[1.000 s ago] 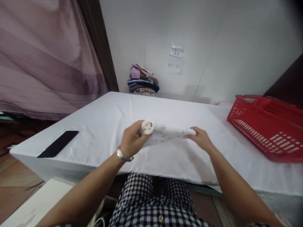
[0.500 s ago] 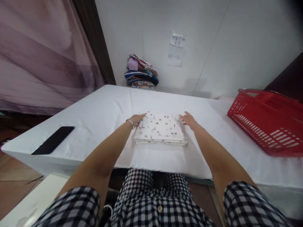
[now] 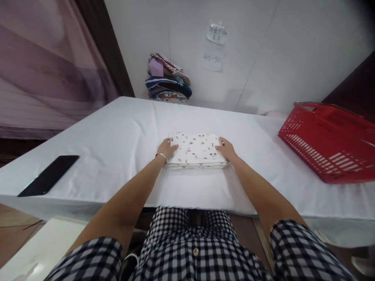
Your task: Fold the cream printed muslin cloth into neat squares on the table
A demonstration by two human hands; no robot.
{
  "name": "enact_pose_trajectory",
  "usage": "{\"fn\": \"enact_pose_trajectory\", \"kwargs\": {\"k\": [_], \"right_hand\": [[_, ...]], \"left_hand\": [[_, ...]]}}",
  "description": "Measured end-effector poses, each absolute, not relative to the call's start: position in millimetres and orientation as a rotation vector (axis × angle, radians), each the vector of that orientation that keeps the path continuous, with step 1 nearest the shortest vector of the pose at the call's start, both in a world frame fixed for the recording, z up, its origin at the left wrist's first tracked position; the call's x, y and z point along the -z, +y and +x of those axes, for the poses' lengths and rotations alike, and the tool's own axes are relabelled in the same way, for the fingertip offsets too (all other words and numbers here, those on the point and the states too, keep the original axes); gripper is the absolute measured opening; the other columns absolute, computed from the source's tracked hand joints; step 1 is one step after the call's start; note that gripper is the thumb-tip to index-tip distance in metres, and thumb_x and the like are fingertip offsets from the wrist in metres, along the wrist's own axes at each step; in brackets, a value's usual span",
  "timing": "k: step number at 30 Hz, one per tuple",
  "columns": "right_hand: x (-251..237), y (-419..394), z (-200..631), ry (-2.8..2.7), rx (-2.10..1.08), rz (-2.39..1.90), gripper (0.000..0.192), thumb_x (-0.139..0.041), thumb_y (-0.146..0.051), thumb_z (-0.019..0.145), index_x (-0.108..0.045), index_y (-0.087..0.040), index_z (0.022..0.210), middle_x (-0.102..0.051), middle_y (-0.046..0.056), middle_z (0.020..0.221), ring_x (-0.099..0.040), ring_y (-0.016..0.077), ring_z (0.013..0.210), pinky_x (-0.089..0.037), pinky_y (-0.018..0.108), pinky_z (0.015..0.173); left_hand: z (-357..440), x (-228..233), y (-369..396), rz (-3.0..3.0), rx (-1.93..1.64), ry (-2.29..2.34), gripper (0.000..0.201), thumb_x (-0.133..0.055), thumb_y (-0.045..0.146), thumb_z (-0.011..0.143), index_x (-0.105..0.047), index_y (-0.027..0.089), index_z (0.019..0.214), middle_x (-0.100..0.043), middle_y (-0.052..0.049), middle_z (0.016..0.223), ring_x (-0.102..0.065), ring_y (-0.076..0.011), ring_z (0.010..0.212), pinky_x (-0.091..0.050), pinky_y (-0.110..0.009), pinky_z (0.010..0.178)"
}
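A folded white cloth (image 3: 197,150) with a small scattered print lies flat on the white-covered table (image 3: 117,156), its layered folds showing along the front edge. My left hand (image 3: 166,149), with a silver bracelet at the wrist, grips the cloth's left side, thumb on top. On the opposite side my right hand (image 3: 227,149) grips it the same way, thumb over the top and fingers around the edge. The fingertips on both sides are partly hidden by the cloth. What kind of item the folded cloth is, I cannot tell.
A red plastic basket (image 3: 331,144) stands at the right. To the left lies a black flat phone-like slab (image 3: 48,175). Behind the table, a stack of folded clothes (image 3: 168,80) rests against the wall, near a paper sign (image 3: 213,59) reading 45-50. A pinkish curtain (image 3: 43,70) hangs at left.
Both hands have closed in on the cloth's sides, the thumbs now lying over its top. The view has shifted slightly, so the surroundings sit a bit higher and further left.
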State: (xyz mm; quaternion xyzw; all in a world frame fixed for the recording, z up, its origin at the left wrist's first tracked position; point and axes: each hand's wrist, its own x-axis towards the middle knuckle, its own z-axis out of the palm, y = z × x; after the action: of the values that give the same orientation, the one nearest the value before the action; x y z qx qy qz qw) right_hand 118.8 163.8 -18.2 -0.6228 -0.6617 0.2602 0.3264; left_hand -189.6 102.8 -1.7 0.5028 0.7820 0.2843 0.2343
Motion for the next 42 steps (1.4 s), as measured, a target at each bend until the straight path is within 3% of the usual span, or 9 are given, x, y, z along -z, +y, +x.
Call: {"fn": "enact_pose_trajectory", "kwargs": {"k": [3, 6, 9, 14, 18, 24, 36, 42], "right_hand": [[19, 155, 128, -1.702, -0.644, -1.566, 0.043, -0.064, -0.027, 0.070, -0.064, -0.019, 0.112, -0.060, 0.009, 0.123, -0.058, 0.0247, 0.107, -0.046, 0.042, 0.094], [18, 125, 140, -1.726, -0.607, -1.396, 0.028, -0.058, -0.033, 0.077, -0.069, -0.021, 0.099, -0.064, 0.007, 0.116, -0.060, 0.0230, 0.103, -0.049, 0.039, 0.088], [19, 93, 149, -1.896, -0.572, -1.218, 0.022, -0.059, -0.038, 0.080, -0.071, -0.024, 0.093, -0.068, 0.006, 0.106, -0.060, 0.0225, 0.102, -0.048, 0.039, 0.090], [20, 73, 154, -2.218, -0.356, -1.038, 0.021, -0.055, -0.033, 0.085, -0.071, -0.026, 0.098, -0.068, 0.006, 0.108, -0.059, 0.0234, 0.102, -0.047, 0.043, 0.092], [20, 76, 151, -2.292, -0.254, -1.018, 0.025, -0.049, -0.027, 0.089, -0.070, -0.025, 0.101, -0.068, 0.006, 0.106, -0.060, 0.0231, 0.099, -0.047, 0.042, 0.089], [28, 73, 145, -2.181, -0.241, -0.969, 0.024, -0.046, -0.024, 0.089, -0.070, -0.023, 0.093, -0.069, 0.007, 0.099, -0.060, 0.0224, 0.095, -0.048, 0.041, 0.086], [32, 68, 133, -2.100, -0.239, -1.059, 0.027, -0.051, -0.018, 0.080, -0.069, -0.023, 0.100, -0.068, 0.006, 0.104, -0.058, 0.0225, 0.100, -0.043, 0.043, 0.092], [30, 66, 134, -2.059, -0.267, -1.094, 0.022, -0.053, -0.024, 0.082, -0.070, -0.023, 0.095, -0.068, 0.006, 0.102, -0.058, 0.0229, 0.099, -0.043, 0.041, 0.091]], "left_hand": [[-194, 3, 95, 1.569, -0.768, 2.191, 0.065, -0.063, 0.045, 0.077, -0.044, 0.016, 0.131, -0.051, -0.017, 0.132, -0.051, -0.0306, 0.118, -0.042, -0.041, 0.096], [-196, 5, 71, 1.976, -0.908, 2.141, 0.055, -0.059, 0.043, 0.080, -0.051, 0.015, 0.126, -0.048, -0.016, 0.135, -0.044, -0.0312, 0.125, -0.038, -0.043, 0.101], [-192, 8, 44, 2.361, -0.975, 1.854, 0.041, -0.057, 0.044, 0.082, -0.061, 0.019, 0.115, -0.057, -0.012, 0.125, -0.051, -0.0279, 0.116, -0.040, -0.043, 0.098], [-184, 15, 24, 2.605, -0.832, 1.574, 0.027, -0.054, 0.040, 0.086, -0.068, 0.023, 0.100, -0.067, -0.007, 0.104, -0.060, -0.0241, 0.098, -0.045, -0.042, 0.087], [-180, 12, 27, 2.627, -0.796, 1.579, 0.026, -0.052, 0.037, 0.088, -0.070, 0.021, 0.098, -0.068, -0.007, 0.100, -0.060, -0.0236, 0.092, -0.046, -0.041, 0.082], [-172, 9, 27, 2.588, -0.793, 1.588, 0.025, -0.050, 0.034, 0.089, -0.071, 0.023, 0.095, -0.068, -0.005, 0.097, -0.059, -0.0215, 0.088, -0.046, -0.038, 0.080], [-158, 7, 37, 2.334, -0.789, 1.689, 0.017, -0.062, 0.028, 0.077, -0.072, 0.023, 0.090, -0.068, -0.003, 0.092, -0.060, -0.0206, 0.088, -0.049, -0.035, 0.082], [-156, 5, 38, 2.156, -0.883, 1.705, 0.018, -0.057, 0.033, 0.079, -0.073, 0.024, 0.079, -0.069, -0.001, 0.084, -0.061, -0.0190, 0.084, -0.050, -0.033, 0.080]]}}
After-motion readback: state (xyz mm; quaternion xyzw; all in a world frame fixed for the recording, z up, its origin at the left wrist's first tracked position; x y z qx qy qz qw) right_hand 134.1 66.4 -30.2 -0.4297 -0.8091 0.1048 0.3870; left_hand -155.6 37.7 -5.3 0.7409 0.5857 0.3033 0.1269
